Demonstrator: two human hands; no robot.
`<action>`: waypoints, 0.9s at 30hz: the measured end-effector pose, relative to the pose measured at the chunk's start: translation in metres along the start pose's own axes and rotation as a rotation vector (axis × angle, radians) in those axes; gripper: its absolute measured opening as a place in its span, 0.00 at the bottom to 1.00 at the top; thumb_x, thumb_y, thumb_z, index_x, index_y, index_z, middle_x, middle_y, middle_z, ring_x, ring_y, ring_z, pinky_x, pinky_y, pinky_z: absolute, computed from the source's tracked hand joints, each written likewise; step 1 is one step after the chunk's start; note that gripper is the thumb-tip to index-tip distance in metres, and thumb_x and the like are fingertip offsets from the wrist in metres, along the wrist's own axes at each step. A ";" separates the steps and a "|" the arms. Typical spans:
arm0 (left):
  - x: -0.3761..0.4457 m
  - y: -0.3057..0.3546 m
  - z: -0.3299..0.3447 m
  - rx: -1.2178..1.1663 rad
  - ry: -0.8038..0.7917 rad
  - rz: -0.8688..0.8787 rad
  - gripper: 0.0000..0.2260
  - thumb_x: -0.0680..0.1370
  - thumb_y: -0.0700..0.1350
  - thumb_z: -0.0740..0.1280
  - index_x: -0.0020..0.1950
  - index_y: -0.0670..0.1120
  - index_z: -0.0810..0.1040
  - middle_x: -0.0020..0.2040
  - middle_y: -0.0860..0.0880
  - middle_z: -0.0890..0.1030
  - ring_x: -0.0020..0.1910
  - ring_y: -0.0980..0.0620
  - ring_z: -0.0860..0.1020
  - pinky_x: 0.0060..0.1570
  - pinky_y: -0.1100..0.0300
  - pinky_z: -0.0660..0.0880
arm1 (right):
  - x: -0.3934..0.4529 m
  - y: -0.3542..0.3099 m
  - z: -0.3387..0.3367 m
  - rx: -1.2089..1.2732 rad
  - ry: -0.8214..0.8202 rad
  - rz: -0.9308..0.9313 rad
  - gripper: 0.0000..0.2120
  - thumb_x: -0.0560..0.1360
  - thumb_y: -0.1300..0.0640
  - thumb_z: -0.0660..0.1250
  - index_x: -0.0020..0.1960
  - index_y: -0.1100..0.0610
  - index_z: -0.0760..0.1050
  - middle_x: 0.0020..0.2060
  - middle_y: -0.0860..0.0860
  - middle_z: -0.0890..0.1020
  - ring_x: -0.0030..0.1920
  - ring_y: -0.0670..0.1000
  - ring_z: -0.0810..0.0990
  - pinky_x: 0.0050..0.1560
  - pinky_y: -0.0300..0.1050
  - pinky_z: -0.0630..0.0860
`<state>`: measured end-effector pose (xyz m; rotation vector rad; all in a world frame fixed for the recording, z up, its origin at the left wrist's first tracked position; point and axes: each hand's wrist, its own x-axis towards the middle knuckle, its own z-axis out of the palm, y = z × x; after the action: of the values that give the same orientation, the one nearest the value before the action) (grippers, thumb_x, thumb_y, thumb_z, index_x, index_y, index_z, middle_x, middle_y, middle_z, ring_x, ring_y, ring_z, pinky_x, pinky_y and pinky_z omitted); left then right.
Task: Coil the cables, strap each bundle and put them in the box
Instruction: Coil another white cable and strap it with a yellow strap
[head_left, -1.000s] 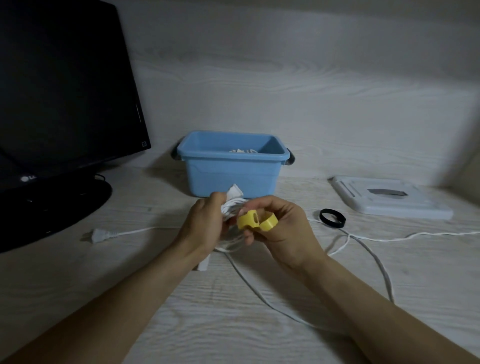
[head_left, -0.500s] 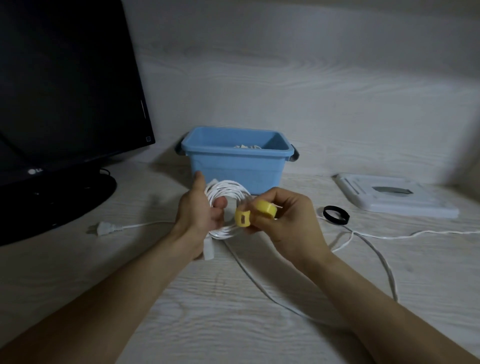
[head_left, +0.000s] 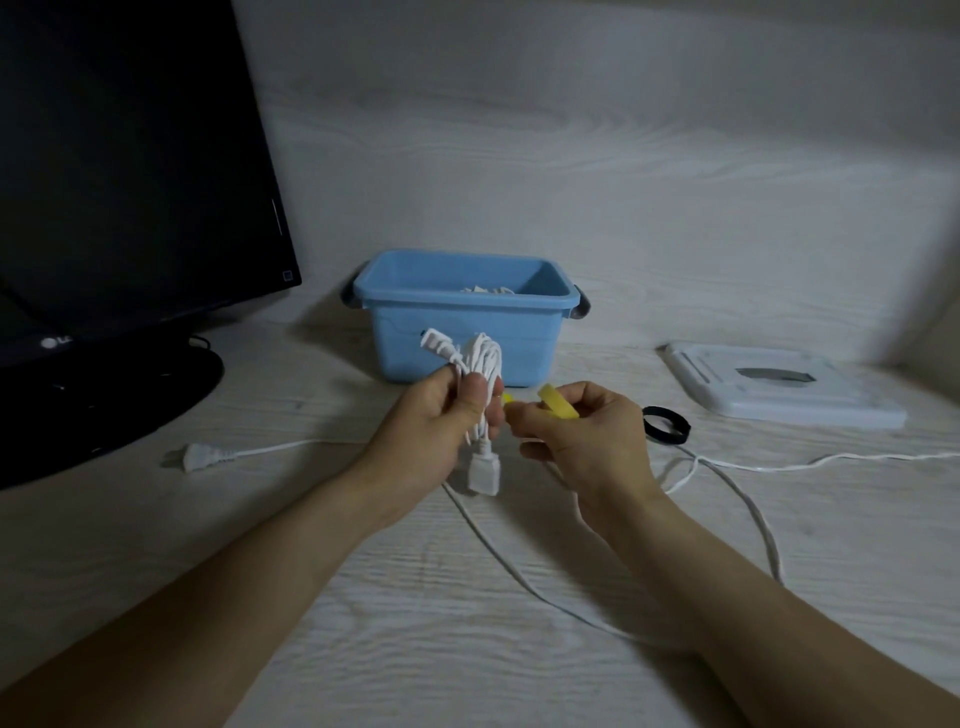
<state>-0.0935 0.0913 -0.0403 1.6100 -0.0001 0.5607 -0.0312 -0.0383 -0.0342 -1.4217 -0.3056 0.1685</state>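
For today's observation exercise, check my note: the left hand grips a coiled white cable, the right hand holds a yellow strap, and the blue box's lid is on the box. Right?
One thing is wrong: the white lid lies on the desk to the right of the open blue box, as the head view shows. The left hand does grip the coiled white cable, and the right hand holds the yellow strap.

A home desk nook: monitor (head_left: 130, 171) (black) on pale wood-grain desktop (head_left: 363, 597).

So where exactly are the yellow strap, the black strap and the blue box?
yellow strap (head_left: 558, 408): head view, on the loop above the right hand's fingers.
black strap (head_left: 666, 425): head view, on the ring lying on the desk.
blue box (head_left: 467, 348): head view, on its front wall.
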 end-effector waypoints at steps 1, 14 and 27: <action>-0.001 0.000 0.001 0.013 -0.028 0.001 0.12 0.79 0.51 0.58 0.50 0.46 0.78 0.41 0.49 0.81 0.39 0.58 0.79 0.45 0.66 0.76 | 0.000 0.001 0.000 -0.002 -0.002 -0.006 0.13 0.65 0.67 0.80 0.37 0.60 0.75 0.33 0.60 0.83 0.34 0.54 0.82 0.34 0.45 0.80; -0.002 0.000 -0.002 0.053 0.001 -0.017 0.09 0.82 0.45 0.59 0.53 0.52 0.79 0.45 0.48 0.85 0.42 0.52 0.84 0.48 0.59 0.80 | 0.002 0.003 -0.002 -0.056 -0.239 -0.010 0.09 0.75 0.68 0.70 0.50 0.56 0.79 0.37 0.53 0.85 0.38 0.48 0.82 0.38 0.40 0.75; -0.003 -0.002 -0.005 0.071 -0.079 -0.008 0.11 0.75 0.51 0.65 0.52 0.49 0.82 0.45 0.53 0.85 0.45 0.59 0.80 0.47 0.67 0.75 | 0.002 -0.011 -0.002 0.060 -0.369 0.193 0.08 0.78 0.70 0.61 0.54 0.60 0.72 0.33 0.52 0.77 0.30 0.49 0.73 0.33 0.43 0.65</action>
<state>-0.0977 0.0952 -0.0431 1.6996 -0.0325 0.4951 -0.0299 -0.0410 -0.0234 -1.3561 -0.4614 0.5964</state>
